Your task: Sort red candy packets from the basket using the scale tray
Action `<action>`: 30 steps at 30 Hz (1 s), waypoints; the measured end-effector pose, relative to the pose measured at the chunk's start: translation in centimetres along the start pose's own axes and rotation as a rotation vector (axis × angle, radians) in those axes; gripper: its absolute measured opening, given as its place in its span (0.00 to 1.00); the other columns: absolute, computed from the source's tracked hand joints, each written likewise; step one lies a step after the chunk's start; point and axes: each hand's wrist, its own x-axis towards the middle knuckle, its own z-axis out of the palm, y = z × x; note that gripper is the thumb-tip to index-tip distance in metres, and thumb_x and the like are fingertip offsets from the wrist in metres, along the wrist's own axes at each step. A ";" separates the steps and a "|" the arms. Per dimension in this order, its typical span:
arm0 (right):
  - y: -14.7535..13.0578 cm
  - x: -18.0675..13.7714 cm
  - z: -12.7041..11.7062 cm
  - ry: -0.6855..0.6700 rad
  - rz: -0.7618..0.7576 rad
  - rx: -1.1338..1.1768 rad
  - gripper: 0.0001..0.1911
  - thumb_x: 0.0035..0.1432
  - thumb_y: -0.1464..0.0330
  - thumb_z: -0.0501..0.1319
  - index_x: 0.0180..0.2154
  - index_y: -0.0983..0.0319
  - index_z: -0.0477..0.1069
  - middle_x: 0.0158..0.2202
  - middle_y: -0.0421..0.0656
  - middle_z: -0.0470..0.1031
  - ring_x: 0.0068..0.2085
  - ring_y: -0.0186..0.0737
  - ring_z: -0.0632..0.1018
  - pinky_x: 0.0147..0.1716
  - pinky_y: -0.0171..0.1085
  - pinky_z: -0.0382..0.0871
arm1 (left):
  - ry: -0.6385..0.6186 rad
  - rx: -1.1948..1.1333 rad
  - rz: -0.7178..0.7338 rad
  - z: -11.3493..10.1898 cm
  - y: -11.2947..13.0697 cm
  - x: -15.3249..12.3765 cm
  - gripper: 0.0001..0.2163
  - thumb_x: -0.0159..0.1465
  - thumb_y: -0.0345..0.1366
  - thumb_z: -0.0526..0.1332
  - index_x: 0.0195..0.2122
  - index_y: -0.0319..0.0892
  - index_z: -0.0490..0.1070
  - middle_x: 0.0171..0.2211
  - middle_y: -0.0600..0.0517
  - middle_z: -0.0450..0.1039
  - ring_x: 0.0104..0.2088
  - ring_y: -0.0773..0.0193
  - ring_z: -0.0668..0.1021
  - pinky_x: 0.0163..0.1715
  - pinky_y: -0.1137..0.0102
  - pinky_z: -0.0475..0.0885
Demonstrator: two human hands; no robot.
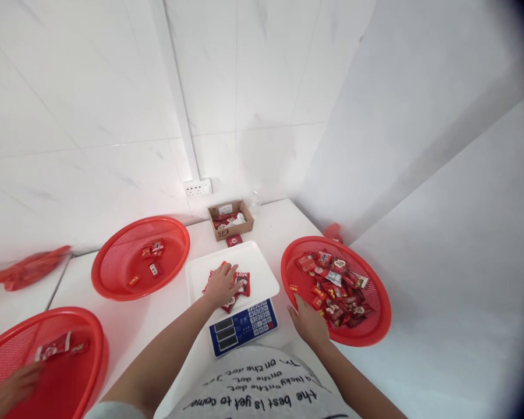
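Note:
My left hand (222, 286) rests on several red snack packets (243, 283) on the white pan (262, 282) of a digital scale. Its fingers are spread over them, and the palm hides part of the pile. My right hand (311, 321) is at the near left rim of a red plastic basket (382, 323), thumb outside and fingers over the edge. Beside those fingertips shows a small red and yellow packet (293, 288); whether they touch it is unclear. Many red packets (332, 285) fill the basket. The scale's blue keypad panel (243, 327) faces me.
Behind the scale stands a small cardboard box (222, 234) of packets. To the left are a red basket (113, 285) with a few packets and another red basket (96, 343), where another person's hand (15, 387) reaches in. A wall socket (198, 187) is behind.

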 end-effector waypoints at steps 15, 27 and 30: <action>0.2 0.1 0.5 -0.001 0.005 -0.011 0.27 0.62 0.61 0.41 0.59 0.64 0.50 0.51 0.53 0.69 0.47 0.45 0.74 0.42 0.40 0.63 | -0.108 0.084 -0.389 1.5 1.7 -3.3 0.31 0.61 0.54 0.45 0.61 0.43 0.51 0.64 0.41 0.44 0.62 0.43 0.48 0.53 0.40 0.46; 0.2 0.1 0.4 0.013 -0.009 0.006 0.26 0.62 0.61 0.41 0.59 0.65 0.52 0.51 0.53 0.69 0.46 0.45 0.74 0.41 0.40 0.64 | -0.171 0.101 0.090 0.1 -0.4 -1.6 0.31 0.59 0.56 0.48 0.61 0.49 0.52 0.64 0.45 0.45 0.63 0.49 0.48 0.58 0.47 0.40; 0.1 0.0 0.4 0.007 0.004 -0.006 0.26 0.62 0.61 0.41 0.59 0.65 0.51 0.51 0.54 0.69 0.46 0.45 0.74 0.41 0.40 0.64 | -0.066 0.098 -0.126 0.9 1.6 -1.8 0.30 0.61 0.53 0.48 0.62 0.48 0.49 0.64 0.43 0.44 0.63 0.46 0.46 0.56 0.42 0.41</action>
